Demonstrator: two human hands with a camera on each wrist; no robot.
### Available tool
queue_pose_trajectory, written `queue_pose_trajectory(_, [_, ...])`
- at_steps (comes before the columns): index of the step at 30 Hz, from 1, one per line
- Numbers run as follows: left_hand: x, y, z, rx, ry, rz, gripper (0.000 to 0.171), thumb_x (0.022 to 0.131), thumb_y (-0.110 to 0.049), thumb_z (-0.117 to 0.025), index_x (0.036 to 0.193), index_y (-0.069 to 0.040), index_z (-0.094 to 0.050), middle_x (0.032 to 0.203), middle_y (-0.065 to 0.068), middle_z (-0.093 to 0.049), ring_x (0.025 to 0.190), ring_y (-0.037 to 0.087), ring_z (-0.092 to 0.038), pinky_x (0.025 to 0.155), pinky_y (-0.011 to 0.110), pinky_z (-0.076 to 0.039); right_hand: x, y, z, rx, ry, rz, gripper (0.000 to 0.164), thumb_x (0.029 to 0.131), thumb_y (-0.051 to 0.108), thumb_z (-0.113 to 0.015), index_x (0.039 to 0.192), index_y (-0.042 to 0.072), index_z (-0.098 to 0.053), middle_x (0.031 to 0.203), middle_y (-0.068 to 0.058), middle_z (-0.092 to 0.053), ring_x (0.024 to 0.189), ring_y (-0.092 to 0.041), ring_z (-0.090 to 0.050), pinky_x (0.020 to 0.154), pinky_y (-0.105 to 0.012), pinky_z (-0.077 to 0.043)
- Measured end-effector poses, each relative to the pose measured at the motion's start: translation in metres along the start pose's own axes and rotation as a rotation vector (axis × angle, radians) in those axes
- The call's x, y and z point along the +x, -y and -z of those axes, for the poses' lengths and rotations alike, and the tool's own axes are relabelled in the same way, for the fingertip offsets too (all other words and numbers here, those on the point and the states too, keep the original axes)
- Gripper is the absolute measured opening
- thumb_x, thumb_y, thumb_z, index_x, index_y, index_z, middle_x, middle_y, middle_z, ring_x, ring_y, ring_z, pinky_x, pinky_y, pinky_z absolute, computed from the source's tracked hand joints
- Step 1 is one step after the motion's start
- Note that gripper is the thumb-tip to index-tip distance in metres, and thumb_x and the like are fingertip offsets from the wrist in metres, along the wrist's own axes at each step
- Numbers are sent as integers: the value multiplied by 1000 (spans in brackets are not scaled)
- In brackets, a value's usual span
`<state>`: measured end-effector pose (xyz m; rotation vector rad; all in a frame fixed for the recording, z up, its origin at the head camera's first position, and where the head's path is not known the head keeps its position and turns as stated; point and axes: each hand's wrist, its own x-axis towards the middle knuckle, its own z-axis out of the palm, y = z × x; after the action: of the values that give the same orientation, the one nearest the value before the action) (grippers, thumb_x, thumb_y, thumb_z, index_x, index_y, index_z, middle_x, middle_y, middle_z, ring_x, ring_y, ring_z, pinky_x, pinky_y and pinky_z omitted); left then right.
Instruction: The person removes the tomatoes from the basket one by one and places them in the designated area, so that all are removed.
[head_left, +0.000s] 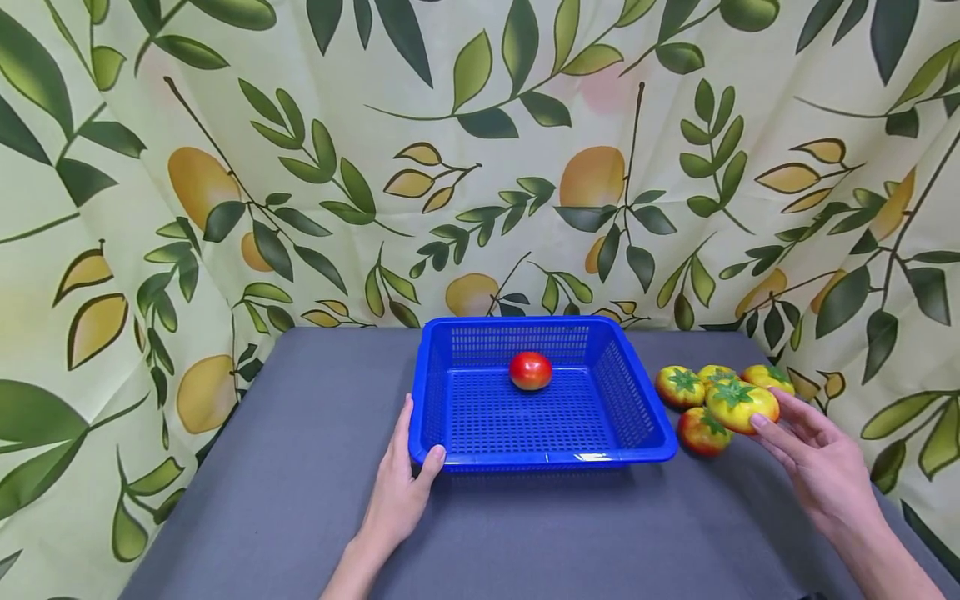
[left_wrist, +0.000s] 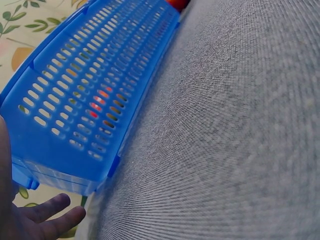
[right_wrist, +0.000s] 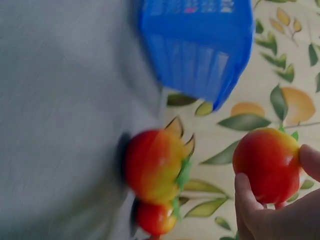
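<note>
A blue plastic basket [head_left: 543, 457] with slotted walls stands on the grey table, one red tomato [head_left: 531, 371] lying in it. At its near left corner is my left hand [head_left: 399, 492], thumb on the front rim and fingers along the left side. In the left wrist view, two fingertips [left_wrist: 60, 220] extend below the basket wall. My right hand [head_left: 821, 462] pinches a yellow-red tomato [head_left: 733, 406] with a green leafy top between thumb and fingers. This tomato is held up off the table, over the group to the right of the basket.
Several more tomatoes with green tops sit right of the basket, among them a reddish one [head_left: 703, 432] in front and a yellower one [head_left: 680, 387] beside the basket wall. A leaf-and-fruit patterned cloth [head_left: 480, 167] hangs behind the grey table [head_left: 322, 400] and along both sides.
</note>
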<state>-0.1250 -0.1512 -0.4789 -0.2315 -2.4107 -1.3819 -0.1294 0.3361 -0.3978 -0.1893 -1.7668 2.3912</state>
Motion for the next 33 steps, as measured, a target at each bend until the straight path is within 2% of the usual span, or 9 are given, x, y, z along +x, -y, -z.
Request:
queue_pose_trajectory(4, [0, 0, 0, -1, 5, 0, 80, 97, -30, -60, 159, -31, -9, 162, -3, -16, 144, 22, -23, 110, 55, -27, 5, 0, 22, 20, 32, -15, 44, 92, -6, -63, 128, 21, -67, 108, 5, -61, 90, -7, -66, 73, -26, -56])
queue_pose_trajectory(8, [0, 1, 0, 3, 6, 1, 80, 97, -30, -60, 159, -31, -9, 162, -3, -16, 144, 22, -22, 110, 55, -26, 12, 0, 41, 47, 65, -29, 41, 94, -8, -58, 118, 22, -71, 104, 6, -64, 90, -8, -67, 74, -26, -56])
queue_pose_trajectory(11, [0, 0, 0, 6, 11, 5, 80, 97, -30, -60, 160, -28, -10, 162, -3, -16, 144, 22, -22, 110, 55, -25, 17, -3, 54, 22, 90, -61, 38, 95, -7, -57, 110, 24, -74, 101, 8, -67, 89, -7, -66, 72, -26, -56])
queue_pose_trajectory(15, [0, -1, -1, 6, 21, 23, 80, 97, -32, -59, 159, -30, -9, 162, -6, -14, 145, 23, -21, 110, 57, -25, 21, -8, 67, -1, 116, -95, 38, 96, -7, -56, 106, 24, -76, 101, 10, -68, 88, -7, -67, 72, -28, -57])
queue_pose_trajectory(21, [0, -2, -1, 5, 21, 32, 79, 97, -32, -59, 160, -28, -10, 162, -5, -14, 145, 24, -21, 110, 58, -25, 29, -14, 84, 27, 129, -89, 40, 96, -9, -54, 106, 24, -76, 103, 11, -69, 89, -9, -67, 72, -28, -57])
queue_pose_trajectory(24, [1, -2, 0, 6, 25, 32, 79, 98, -34, -59, 159, -31, -8, 163, -5, -13, 145, 24, -20, 110, 58, -25, 33, -17, 91, 15, 134, -99, 39, 97, -7, -53, 103, 25, -75, 102, 11, -69, 88, -10, -68, 72, -29, -57])
queue_pose_trajectory(29, [0, -3, 0, 6, 18, 30, 79, 98, -34, -59, 159, -34, -8, 163, -3, -14, 145, 25, -20, 109, 58, -25, 39, -24, 99, -33, 148, -161, 35, 99, -1, -53, 97, 29, -70, 100, 14, -66, 88, -9, -67, 72, -29, -56])
queue_pose_trajectory(33, [-1, -4, 1, 13, 17, 37, 79, 98, -34, -58, 159, -34, -8, 162, -5, -13, 145, 24, -20, 110, 58, -24, 43, -27, 104, -10, 186, -207, 35, 100, -2, -52, 97, 28, -71, 100, 9, -67, 90, -13, -67, 76, -31, -56])
